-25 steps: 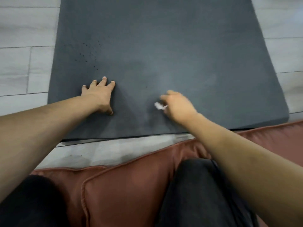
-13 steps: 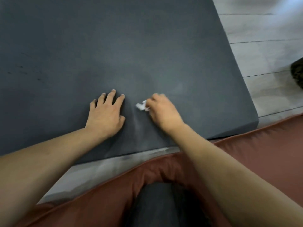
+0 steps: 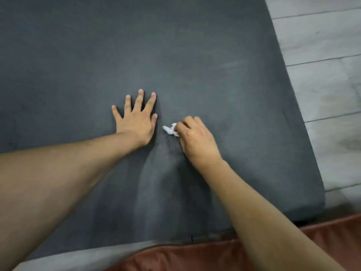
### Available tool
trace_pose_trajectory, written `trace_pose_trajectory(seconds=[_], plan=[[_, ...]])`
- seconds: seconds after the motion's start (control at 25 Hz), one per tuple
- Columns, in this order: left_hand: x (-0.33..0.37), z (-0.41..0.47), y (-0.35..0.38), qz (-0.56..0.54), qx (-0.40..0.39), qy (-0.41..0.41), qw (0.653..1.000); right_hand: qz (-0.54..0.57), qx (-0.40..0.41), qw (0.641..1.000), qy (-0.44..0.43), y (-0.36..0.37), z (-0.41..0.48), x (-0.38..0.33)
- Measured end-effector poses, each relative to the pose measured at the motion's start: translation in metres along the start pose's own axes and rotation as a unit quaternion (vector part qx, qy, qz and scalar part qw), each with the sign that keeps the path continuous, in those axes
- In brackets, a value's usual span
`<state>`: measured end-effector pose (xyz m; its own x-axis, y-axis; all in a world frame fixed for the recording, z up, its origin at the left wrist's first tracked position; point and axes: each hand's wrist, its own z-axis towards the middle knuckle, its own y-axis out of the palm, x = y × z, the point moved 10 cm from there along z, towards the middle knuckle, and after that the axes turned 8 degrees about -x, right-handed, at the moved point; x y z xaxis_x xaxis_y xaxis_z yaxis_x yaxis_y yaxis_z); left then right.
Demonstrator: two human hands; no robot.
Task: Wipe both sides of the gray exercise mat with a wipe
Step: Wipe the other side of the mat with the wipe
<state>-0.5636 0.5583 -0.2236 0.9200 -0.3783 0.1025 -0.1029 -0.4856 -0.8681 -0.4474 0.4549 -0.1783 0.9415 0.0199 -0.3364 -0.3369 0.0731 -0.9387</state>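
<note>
The gray exercise mat (image 3: pixel 195 55) lies flat on the floor and fills most of the view. My left hand (image 3: pixel 136 119) presses on it palm down with fingers spread and straight. Just to its right, my right hand (image 3: pixel 195 141) has its fingers curled round a small crumpled white wipe (image 3: pixel 170 130) and holds it against the mat. Only a bit of the wipe sticks out past the fingers. A faint damp streak runs on the mat from the wipe toward me.
Pale wood-look floor planks (image 3: pixel 322 85) border the mat on the right, and a strip of floor (image 3: pixel 78 255) shows at its near edge. A rust-red cushion (image 3: pixel 195 259) lies along the bottom of the view.
Both hands have moved farther up the mat, away from its near edge. The view has closed in and shifted right. The right hand still holds the wipe; the left hand's fingers have spread wider.
</note>
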Motion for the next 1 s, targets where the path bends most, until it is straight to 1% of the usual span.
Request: trace_pose_trajectory(seconds=[0.04,0.08,0.12,0.16,0.2,0.24,0.28,0.36,0.4,0.44,0.48,0.52,0.56,0.6,0.64,0.68,0.72,0.76,0.8,0.84,0.88,0.92,0.96,1.0], plan=[[0.001,0.010,-0.001,0.004,0.003,0.006,1.000,-0.011,0.017,0.999,0.051,-0.013,0.018,0.043],[0.000,0.013,-0.001,0.013,0.020,0.011,1.000,-0.009,0.050,0.991,0.120,-0.027,0.032,0.087],[-0.001,0.014,0.000,0.022,0.049,0.013,0.998,0.008,0.083,0.978,0.191,-0.037,0.043,0.127],[-0.003,0.014,0.000,0.029,0.076,0.009,0.997,0.021,0.113,0.965,0.237,-0.040,0.055,0.148],[-0.004,0.014,0.002,0.030,0.092,0.005,0.995,0.034,0.135,0.957,0.253,-0.038,0.070,0.148],[-0.004,0.017,0.003,0.031,0.101,0.005,0.994,0.048,0.141,0.961,0.233,-0.030,0.091,0.136],[-0.004,0.019,0.003,0.037,0.107,0.011,0.993,0.052,0.128,0.975,0.177,-0.019,0.112,0.112],[-0.003,0.022,0.001,0.046,0.112,0.018,0.992,0.025,0.079,0.996,0.023,-0.009,0.159,0.081],[-0.004,0.024,-0.001,0.047,0.112,0.019,0.992,0.005,0.072,0.997,-0.006,-0.012,0.183,0.091],[-0.004,0.024,-0.003,0.046,0.112,0.022,0.992,-0.006,0.083,0.996,0.027,-0.023,0.206,0.118],[-0.004,0.024,-0.003,0.047,0.115,0.026,0.992,-0.020,0.103,0.990,0.097,-0.038,0.227,0.157],[-0.003,0.024,-0.002,0.052,0.114,0.029,0.992,-0.025,0.110,0.974,0.196,-0.054,0.241,0.198],[-0.004,0.023,-0.001,0.051,0.110,0.031,0.992,-0.017,0.123,0.950,0.286,-0.061,0.245,0.231],[-0.004,0.023,-0.003,0.042,0.106,0.034,0.993,-0.009,0.132,0.929,0.345,-0.060,0.250,0.243],[-0.004,0.024,-0.005,0.035,0.106,0.037,0.993,-0.006,0.127,0.923,0.362,-0.053,0.259,0.232],[-0.003,0.024,-0.005,0.042,0.102,0.036,0.993,0.009,0.123,0.935,0.332,-0.043,0.273,0.198],[-0.004,0.025,-0.004,0.051,0.098,0.035,0.993,0.023,0.126,0.960,0.247,-0.031,0.290,0.148],[-0.004,0.026,-0.004,0.049,0.094,0.035,0.994,0.034,0.095,0.982,0.160,-0.012,0.297,0.095],[-0.005,0.027,-0.004,0.043,0.095,0.036,0.994,0.041,0.037,0.995,0.079,0.012,0.293,0.050],[-0.006,0.027,-0.005,0.039,0.097,0.038,0.994,0.041,0.013,0.999,0.017,0.023,0.283,0.026],[-0.005,0.026,-0.004,0.036,0.097,0.040,0.994,0.042,0.005,0.999,-0.007,0.022,0.277,0.029],[-0.005,0.026,-0.005,0.036,0.098,0.041,0.994,0.046,0.015,0.999,-0.005,0.012,0.276,0.053],[-0.005,0.026,-0.004,0.038,0.098,0.040,0.994,0.035,0.041,0.998,0.034,-0.001,0.272,0.087],[-0.005,0.027,-0.004,0.036,0.098,0.042,0.994,0.012,0.061,0.993,0.102,-0.016,0.261,0.128]])
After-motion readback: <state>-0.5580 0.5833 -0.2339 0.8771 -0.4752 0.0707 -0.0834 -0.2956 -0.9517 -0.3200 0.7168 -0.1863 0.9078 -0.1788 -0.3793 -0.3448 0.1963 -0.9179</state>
